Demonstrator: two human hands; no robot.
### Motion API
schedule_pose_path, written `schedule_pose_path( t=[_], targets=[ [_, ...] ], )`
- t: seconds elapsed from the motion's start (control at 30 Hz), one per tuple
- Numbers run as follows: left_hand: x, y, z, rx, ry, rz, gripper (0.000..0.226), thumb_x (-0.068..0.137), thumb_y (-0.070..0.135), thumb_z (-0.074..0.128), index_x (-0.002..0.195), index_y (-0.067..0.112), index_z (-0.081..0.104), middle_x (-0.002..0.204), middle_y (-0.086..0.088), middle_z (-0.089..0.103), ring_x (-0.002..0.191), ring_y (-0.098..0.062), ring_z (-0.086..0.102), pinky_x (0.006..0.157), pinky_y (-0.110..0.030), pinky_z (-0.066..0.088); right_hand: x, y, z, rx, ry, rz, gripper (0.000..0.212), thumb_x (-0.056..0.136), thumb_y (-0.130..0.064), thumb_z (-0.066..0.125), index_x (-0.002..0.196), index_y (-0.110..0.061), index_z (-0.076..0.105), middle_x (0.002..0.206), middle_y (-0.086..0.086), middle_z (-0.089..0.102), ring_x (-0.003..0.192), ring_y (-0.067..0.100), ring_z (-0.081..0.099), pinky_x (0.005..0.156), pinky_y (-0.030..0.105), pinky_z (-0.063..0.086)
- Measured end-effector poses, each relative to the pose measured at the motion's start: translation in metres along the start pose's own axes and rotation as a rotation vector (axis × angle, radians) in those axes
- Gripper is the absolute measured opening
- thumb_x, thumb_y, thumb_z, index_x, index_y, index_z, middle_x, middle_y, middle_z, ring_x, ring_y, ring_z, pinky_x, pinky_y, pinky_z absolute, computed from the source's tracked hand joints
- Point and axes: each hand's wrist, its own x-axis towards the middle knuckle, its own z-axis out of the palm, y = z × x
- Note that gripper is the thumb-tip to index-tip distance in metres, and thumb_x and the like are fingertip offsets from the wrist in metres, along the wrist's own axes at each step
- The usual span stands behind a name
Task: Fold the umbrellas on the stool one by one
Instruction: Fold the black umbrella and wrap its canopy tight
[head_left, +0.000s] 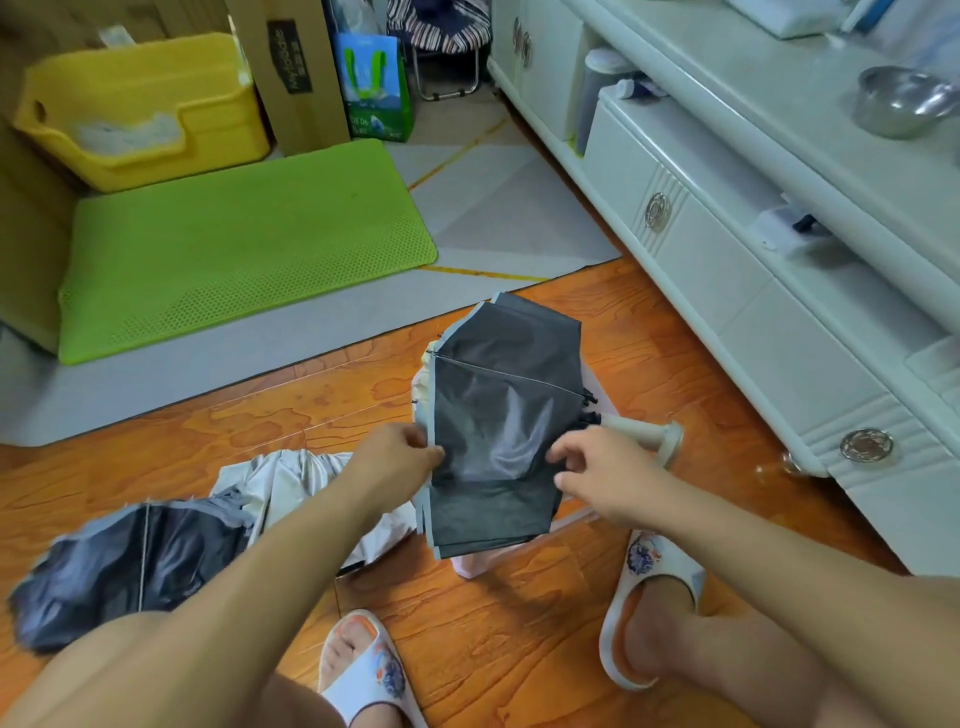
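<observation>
Left hand (402, 454): fingers pinch the dark canopy's grey-trimmed left edge.
Right hand (592, 475): fingers loosely curled at the canopy's right edge; whether they grip is unclear.
Umbrella (498, 431): smooth, glossy dark fabric in flat pleats, lying over a pale stool (478, 564); thin rib crosswise.
Handle (649, 439): cream, flared, pointing right.
Long axis: left-right.
Second umbrella (156, 556): crumpled on the wooden floor, left.

- Left hand (402, 452): arm stretched forward, fingers pinching the left edge of the dark grey folded umbrella canopy (498, 431).
- Right hand (592, 467): arm stretched forward, fingers curled at the canopy's right edge; whether they grip it is unclear.
</observation>
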Motion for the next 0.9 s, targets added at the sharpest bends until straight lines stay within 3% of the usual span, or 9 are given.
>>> schedule_pose_path(
  t=[0.13,0.2,0.3,0.43,0.53,0.63,0.7,0.8,0.9],
  targets=[
    [-0.011,0.007,-0.008,-0.359,0.014,0.125,0.028,0.100,0.025,0.060,0.089,0.000,0.064,0.083,-0.010,0.062,0.079,-0.021,0.053,0.075,-0.035,0.041,0.000,0.002,0.012,0.047,0.202,-0.169,0.046,0.085,-0.033,0.066,0.131,-0.031,0.062,0.112,-0.010,0.048,0.109,0.014,0.052,0.094,0.043,0.049],
    [-0.012,0.010,-0.011,-0.495,0.018,0.222,0.029,0.101,0.024,0.057,0.087,-0.001,0.059,0.083,-0.010,0.063,0.081,-0.020,0.055,0.084,-0.035,0.044,-0.003,0.002,0.010,0.076,0.317,-0.245,0.050,0.085,-0.028,0.069,0.134,-0.028,0.060,0.120,-0.010,0.050,0.118,0.014,0.049,0.097,0.039,0.048],
    [-0.008,0.014,-0.014,-0.578,0.048,0.296,0.027,0.101,0.027,0.057,0.078,0.013,0.056,0.079,-0.010,0.057,0.078,-0.022,0.050,0.084,-0.040,0.043,-0.002,0.001,0.006,0.061,0.382,-0.297,0.045,0.086,-0.019,0.074,0.129,-0.021,0.060,0.125,-0.007,0.057,0.122,0.013,0.049,0.103,0.031,0.042],
    [-0.003,0.018,-0.013,-0.667,0.047,0.271,0.025,0.105,0.024,0.052,0.086,0.011,0.059,0.083,-0.011,0.059,0.082,-0.023,0.054,0.087,-0.041,0.047,0.004,0.002,0.002,-0.013,0.360,-0.271,0.035,0.088,-0.025,0.076,0.121,-0.018,0.066,0.114,-0.003,0.065,0.112,0.017,0.053,0.098,0.035,0.046],
    [0.001,0.021,-0.010,-0.695,0.034,0.255,0.020,0.105,0.025,0.051,0.097,0.008,0.060,0.083,-0.011,0.061,0.081,-0.024,0.053,0.082,-0.042,0.044,0.004,-0.001,0.004,-0.045,0.381,-0.309,0.031,0.088,-0.029,0.076,0.116,-0.017,0.072,0.103,-0.003,0.064,0.104,0.018,0.051,0.091,0.033,0.043],
    [0.002,0.023,-0.009,-0.686,0.009,0.249,0.020,0.106,0.026,0.051,0.098,0.010,0.060,0.082,-0.010,0.061,0.076,-0.023,0.054,0.074,-0.037,0.045,0.005,-0.008,0.005,0.054,0.365,-0.320,0.019,0.089,-0.027,0.075,0.107,-0.021,0.076,0.094,-0.009,0.057,0.100,0.014,0.048,0.086,0.027,0.037],
    [0.003,0.025,-0.011,-0.689,0.010,0.256,0.019,0.106,0.026,0.050,0.098,0.011,0.059,0.085,-0.012,0.060,0.077,-0.023,0.055,0.075,-0.038,0.046,0.006,-0.011,0.001,0.150,0.376,-0.280,0.007,0.087,-0.022,0.077,0.091,-0.027,0.074,0.088,-0.013,0.056,0.095,0.012,0.050,0.081,0.026,0.036],
    [0.005,0.026,-0.015,-0.717,0.038,0.249,0.015,0.106,0.024,0.050,0.099,0.012,0.058,0.082,-0.010,0.063,0.075,-0.023,0.057,0.079,-0.040,0.046,0.005,-0.011,-0.001,0.251,0.433,-0.224,0.030,0.082,-0.019,0.082,0.071,-0.034,0.058,0.083,-0.014,0.060,0.088,0.012,0.054,0.077,0.030,0.041],
    [0.006,0.025,-0.015,-0.750,0.015,0.220,0.020,0.105,0.023,0.051,0.104,0.006,0.062,0.097,-0.018,0.067,0.085,-0.029,0.059,0.084,-0.045,0.047,0.000,-0.010,0.003,0.316,0.476,-0.183,0.034,0.079,-0.018,0.084,0.069,-0.032,0.054,0.090,-0.009,0.066,0.088,0.008,0.060,0.080,0.032,0.051]
  ],
)
